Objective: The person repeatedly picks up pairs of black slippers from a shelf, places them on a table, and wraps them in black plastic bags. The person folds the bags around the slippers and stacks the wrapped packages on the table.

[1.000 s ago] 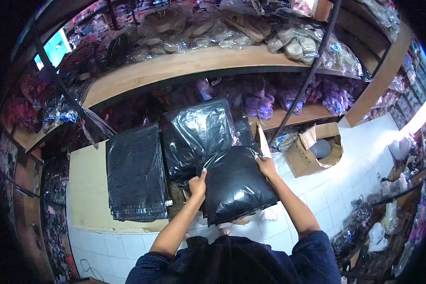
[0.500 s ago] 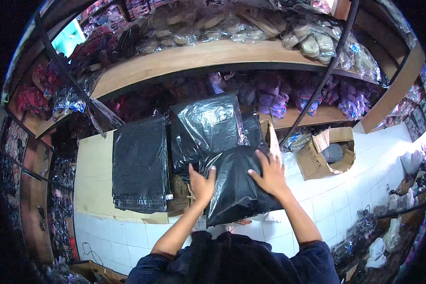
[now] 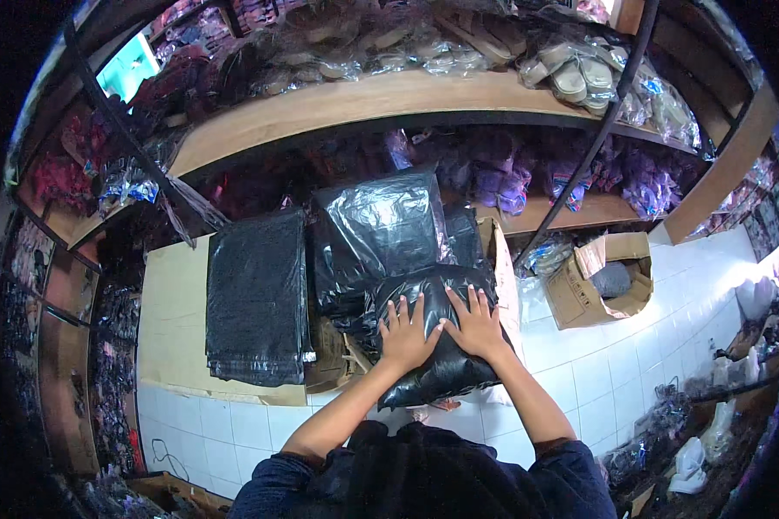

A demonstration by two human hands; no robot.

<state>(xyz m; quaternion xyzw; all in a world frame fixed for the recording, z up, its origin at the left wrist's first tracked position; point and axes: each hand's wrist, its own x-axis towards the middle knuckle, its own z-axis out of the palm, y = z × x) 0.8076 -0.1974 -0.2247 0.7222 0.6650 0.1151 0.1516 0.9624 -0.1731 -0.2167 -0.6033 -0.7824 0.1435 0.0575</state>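
Both my hands lie flat on a puffed-up black plastic package (image 3: 437, 372) right in front of me. My left hand (image 3: 408, 333) rests on its left half with the fingers spread. On the right half is my right hand (image 3: 474, 324), also spread, the two thumbs almost meeting. The package's underside is hidden. Just beyond it sits another shiny black plastic package (image 3: 376, 225). To the left, a flat stack of black plastic bags (image 3: 257, 298) lies on a cardboard sheet (image 3: 171, 320).
An opened cardboard box (image 3: 571, 294) with a grey roundish thing inside stands on the white tiled floor (image 3: 597, 372) at the right. Ahead, a wooden shelf (image 3: 346, 104) carries wrapped sandals (image 3: 580, 82). Purple wrapped bundles (image 3: 500, 186) fill the level below.
My hands have come from the package's sides onto its top and closer together. The package looks more pressed down and wrinkled under them.
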